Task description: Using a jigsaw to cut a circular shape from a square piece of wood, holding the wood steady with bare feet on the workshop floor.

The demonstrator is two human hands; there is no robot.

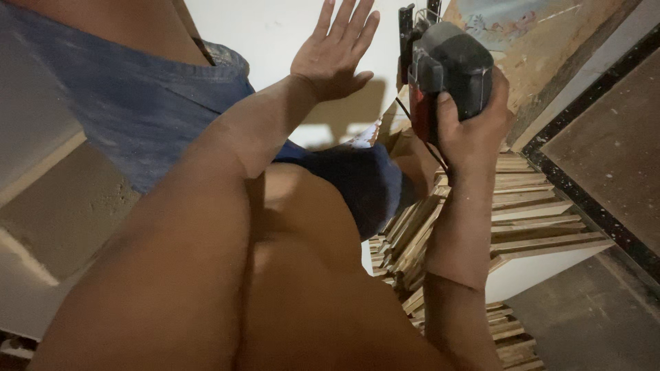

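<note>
My right hand (474, 127) grips a dark grey and red power tool (445, 72), held upright above a heap of thin wooden strips (529, 213). A thin black cord runs down from the tool past my wrist. My left hand (335, 49) is flat, fingers spread, pressed on a white panel (275, 31) near the top of the view. My bare forearm and knee fill the middle, with blue denim shorts (137, 103) at the upper left.
More wooden strips (512, 340) lie stacked lower right, spilling off a white board edge (529, 271). A stone floor with a dark border band (591, 199) runs along the right. A pale plastered step (55, 227) sits at the left.
</note>
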